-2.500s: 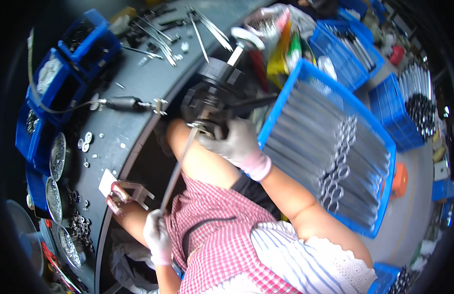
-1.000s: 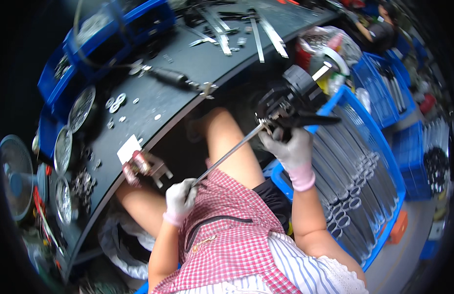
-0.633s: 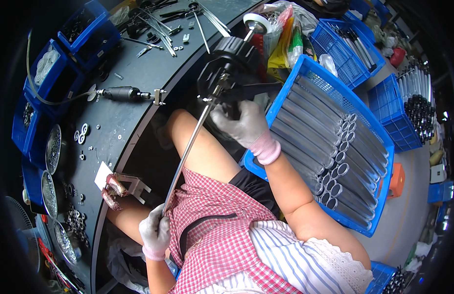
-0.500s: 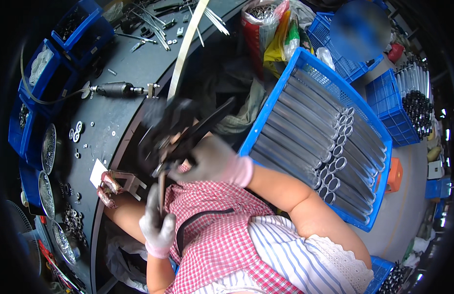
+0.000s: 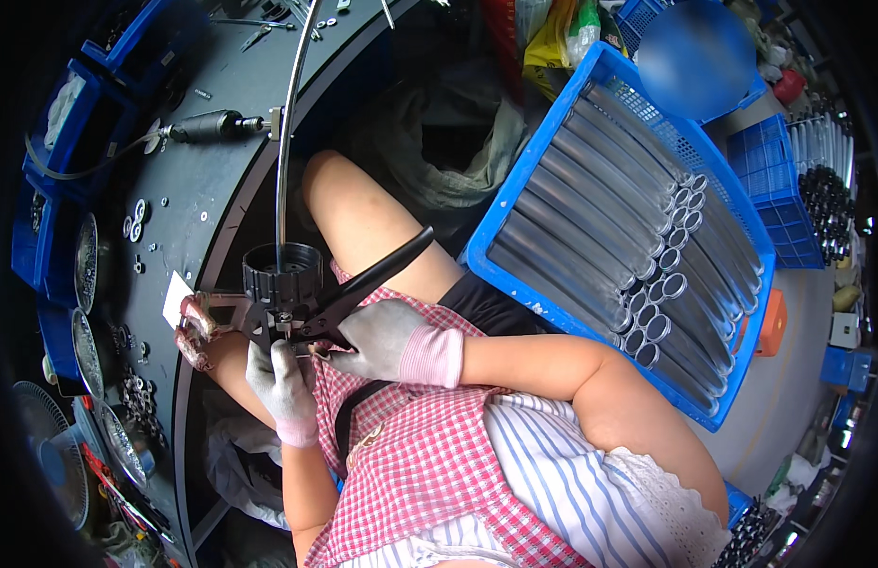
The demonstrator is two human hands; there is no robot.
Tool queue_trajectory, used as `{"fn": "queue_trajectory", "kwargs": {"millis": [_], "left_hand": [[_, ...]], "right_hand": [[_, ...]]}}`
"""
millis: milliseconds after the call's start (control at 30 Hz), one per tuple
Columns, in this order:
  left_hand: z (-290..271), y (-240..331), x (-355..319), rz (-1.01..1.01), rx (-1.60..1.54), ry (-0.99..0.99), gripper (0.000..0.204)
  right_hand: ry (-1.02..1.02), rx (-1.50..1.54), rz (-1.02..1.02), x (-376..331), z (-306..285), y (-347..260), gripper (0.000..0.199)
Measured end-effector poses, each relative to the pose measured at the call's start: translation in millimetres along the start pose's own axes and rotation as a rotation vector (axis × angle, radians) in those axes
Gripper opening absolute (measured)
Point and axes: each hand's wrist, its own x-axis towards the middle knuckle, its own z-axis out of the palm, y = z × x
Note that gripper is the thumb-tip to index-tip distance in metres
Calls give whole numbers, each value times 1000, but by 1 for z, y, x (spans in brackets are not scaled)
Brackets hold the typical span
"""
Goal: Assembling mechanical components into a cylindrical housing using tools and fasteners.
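Note:
A black assembly with a ribbed round collar (image 5: 283, 273) is between my two gloved hands. A long thin metal rod (image 5: 285, 142) rises out of the collar and runs past the upper edge of the view. From its side a black lever handle (image 5: 387, 268) slants up to the right. Below the collar, my left hand (image 5: 282, 386) is closed on the assembly's lower part. My right hand (image 5: 377, 343) is closed around the assembly by the lever's base, with fingertips at a small metal part; the fingers hide some of this.
On the left, a dark workbench (image 5: 188, 194) bears a power tool (image 5: 214, 126), round washers, metal dishes and blue bins. A clamp-like bracket (image 5: 221, 308) sticks out at its edge. To the right stands a blue crate (image 5: 483, 248) of grey metal tubes. My bare knee lies behind the assembly.
The assembly, blurred before, is now sharp, with its collar and rod upright. My left hand has moved up from a stem to the assembly's underside. My right hand has shifted slightly lower.

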Motion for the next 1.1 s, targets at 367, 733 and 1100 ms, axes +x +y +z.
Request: {"fn": "queue_trajectory", "kwargs": {"millis": [367,733,1100], "left_hand": [[-44,-18,-5,111,-53,1,25],[-37,-24,6,40,-101,26,27],[-47,-14,-1,13,-20,-55,39]], "right_hand": [[588,-353,387,-137,-89,206,44],[15,-39,779,-192,-40,290,85],[998,259,394,-224,-106,266,76]]}}
